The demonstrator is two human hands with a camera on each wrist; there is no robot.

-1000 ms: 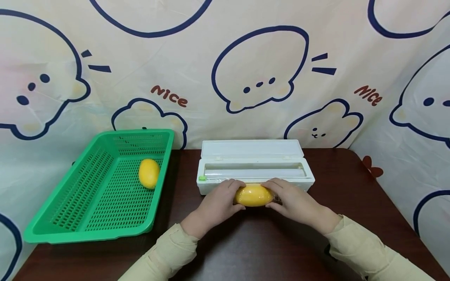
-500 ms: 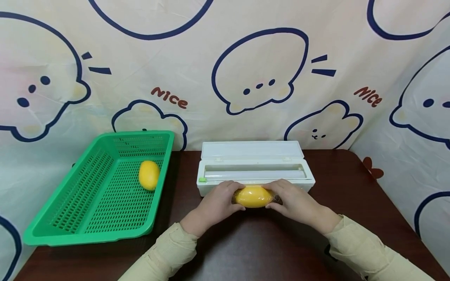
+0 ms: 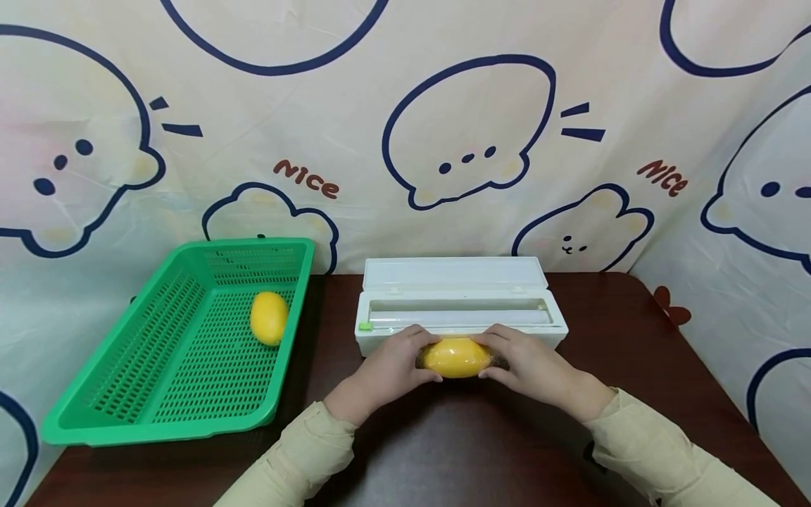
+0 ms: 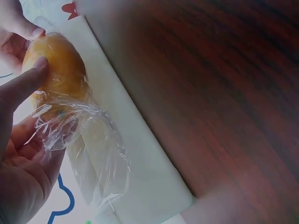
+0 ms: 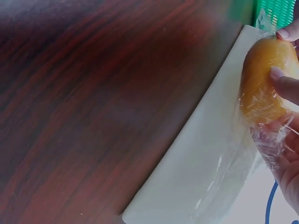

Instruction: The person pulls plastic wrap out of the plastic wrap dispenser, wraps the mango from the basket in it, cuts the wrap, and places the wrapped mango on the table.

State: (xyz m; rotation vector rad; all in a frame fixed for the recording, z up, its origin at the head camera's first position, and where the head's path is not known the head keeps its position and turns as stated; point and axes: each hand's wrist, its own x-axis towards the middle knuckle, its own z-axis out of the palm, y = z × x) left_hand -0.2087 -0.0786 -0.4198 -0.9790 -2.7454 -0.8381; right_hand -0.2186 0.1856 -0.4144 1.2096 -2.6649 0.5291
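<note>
A yellow mango with clear cling film around it is held between both hands at the front of the white cling film dispenser. My left hand grips its left end, thumb on the near side and fingers behind. At the right end, my right hand grips it the same way. Crumpled film bunches out past the mango's end by the left palm, and more gathered film shows by the right palm. The dispenser's lid stands raised, with the film roll visible inside.
To the left stands a green perforated basket with a second yellow mango in it. A green slider sits at the dispenser's left end. The dark wooden table meets a cartoon-printed cloth behind.
Both hands keep their grip on the mango, and it stays in nearly the same place. The whole head view has shifted slightly downward.
</note>
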